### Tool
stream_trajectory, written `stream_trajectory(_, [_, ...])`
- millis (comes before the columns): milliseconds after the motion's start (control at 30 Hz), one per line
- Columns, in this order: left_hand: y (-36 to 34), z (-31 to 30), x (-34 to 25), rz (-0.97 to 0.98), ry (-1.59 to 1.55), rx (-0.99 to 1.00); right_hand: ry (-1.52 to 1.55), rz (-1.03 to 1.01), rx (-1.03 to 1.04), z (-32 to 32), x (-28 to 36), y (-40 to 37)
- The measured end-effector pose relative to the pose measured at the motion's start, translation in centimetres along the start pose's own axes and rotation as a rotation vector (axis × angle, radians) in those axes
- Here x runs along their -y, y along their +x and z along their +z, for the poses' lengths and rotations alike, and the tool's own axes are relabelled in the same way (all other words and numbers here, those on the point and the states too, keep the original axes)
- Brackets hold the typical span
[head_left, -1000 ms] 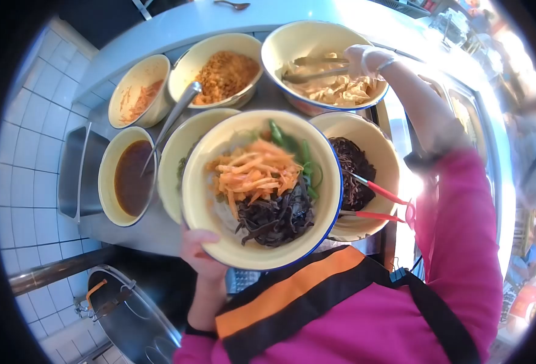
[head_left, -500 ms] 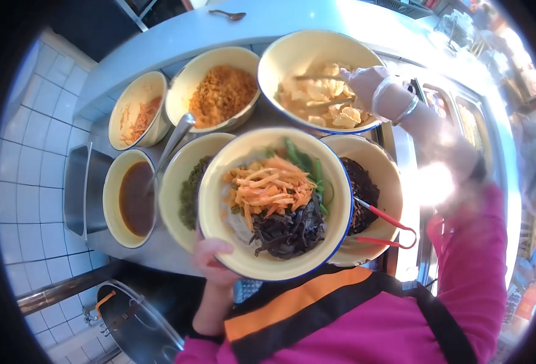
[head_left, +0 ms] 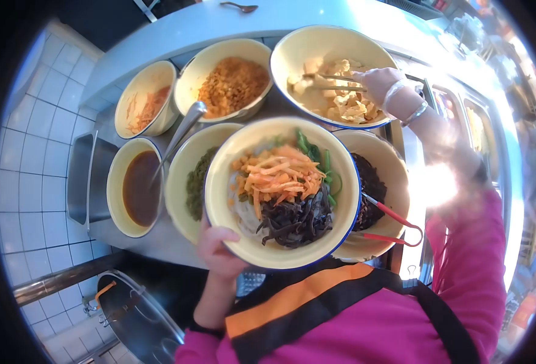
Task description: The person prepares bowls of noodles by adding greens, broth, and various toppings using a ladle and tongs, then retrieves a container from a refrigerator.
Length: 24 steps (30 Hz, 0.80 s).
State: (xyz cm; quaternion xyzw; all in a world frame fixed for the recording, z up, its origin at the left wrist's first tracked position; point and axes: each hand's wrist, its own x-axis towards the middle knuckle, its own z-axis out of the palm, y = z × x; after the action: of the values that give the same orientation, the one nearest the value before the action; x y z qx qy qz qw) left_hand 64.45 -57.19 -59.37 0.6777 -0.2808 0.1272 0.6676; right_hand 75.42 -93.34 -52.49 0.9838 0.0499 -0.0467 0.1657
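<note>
My left hand (head_left: pixel 219 247) grips the rim of a cream bowl (head_left: pixel 225 227) with a blue edge, held above the other bowls. In it lie shredded carrot (head_left: pixel 283 173), dark strips (head_left: pixel 298 218), green vegetables (head_left: pixel 324 167) and pale noodles (head_left: pixel 242 212). At the upper right, my right hand (head_left: pixel 380 85) is closed on chopsticks (head_left: pixel 335 83). Their tips are inside a large bowl (head_left: pixel 292 51) among pale yellow pieces (head_left: pixel 347 109); whether they pinch a piece is unclear.
Behind stand bowls of orange crumbs (head_left: pixel 231 85) and carrot shreds (head_left: pixel 152 109). Brown sauce (head_left: pixel 139 188) with a ladle (head_left: pixel 183 130) is at left. Red-handled tongs (head_left: pixel 395 224) rest in a bowl at right. A spoon (head_left: pixel 240 7) lies on the ledge. A metal pan (head_left: pixel 95 176) sits far left.
The view has shifted slightly, so the bowls appear higher and further right. The chopsticks have changed angle and now lie nearly level, closer together. My left hand still holds the bowl.
</note>
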Motion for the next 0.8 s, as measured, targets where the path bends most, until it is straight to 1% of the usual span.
stream_trajectory(33, [-0.3,-0.2,0.0,-0.021,0.018,0.001,0.058,0.046,-0.014,-0.2,0.0,-0.6])
stream_trajectory(67, [-0.5,-0.2,0.0,-0.018,0.016,-0.003,0.053,0.045,-0.017,-0.1,-0.2,-1.1])
stream_trajectory(133, [-0.8,-0.5,-0.1,-0.018,-0.052,-0.004,0.233,0.069,-0.160,0.3,-0.8,-2.7])
stream_trajectory(167, [-1.1,-0.7,-0.3,-0.013,-0.057,-0.005,0.227,0.071,-0.164,0.3,-1.0,-3.3])
stream_trajectory(233, [-1.3,-0.8,-0.7,-0.006,-0.016,0.014,0.992,0.397,0.227,0.0,-1.6,-4.0])
stream_trajectory(267, [-1.2,-0.6,-0.8,0.006,-0.023,0.015,0.986,0.403,0.214,0.0,-1.8,-4.6])
stream_trajectory(333, [-1.0,0.0,-1.1,0.013,-0.117,-0.036,1.093,0.465,0.212,0.3,-1.9,-5.3])
stream_trajectory(367, [-2.1,-0.8,-1.5,0.022,-0.129,-0.026,1.090,0.479,0.200,0.2,-0.9,-7.1])
stream_trajectory(433, [-2.0,-1.0,-1.3,0.028,-0.151,0.012,1.030,0.496,0.152,0.0,-1.1,-7.5])
stream_trajectory(567, [-1.1,-0.5,-0.6,0.079,-0.165,0.001,1.031,0.448,0.085,-2.6,-1.5,-9.2])
stream_trajectory(633, [-0.9,-0.2,-0.3,0.079,-0.257,-0.002,1.037,0.439,0.073,-4.4,-1.2,-10.9])
stream_trajectory(700, [-0.9,0.0,0.5,0.100,-0.260,-0.015,1.089,0.417,0.025,-6.0,-0.7,-13.1])
stream_trajectory(767, [-0.8,0.1,1.2,0.106,-0.257,-0.029,0.940,0.320,-0.099,-7.7,0.3,-15.5])
stream_trajectory(800, [-0.7,0.2,1.5,0.101,-0.286,-0.028,0.857,0.209,-0.225,-6.8,0.0,-16.6])
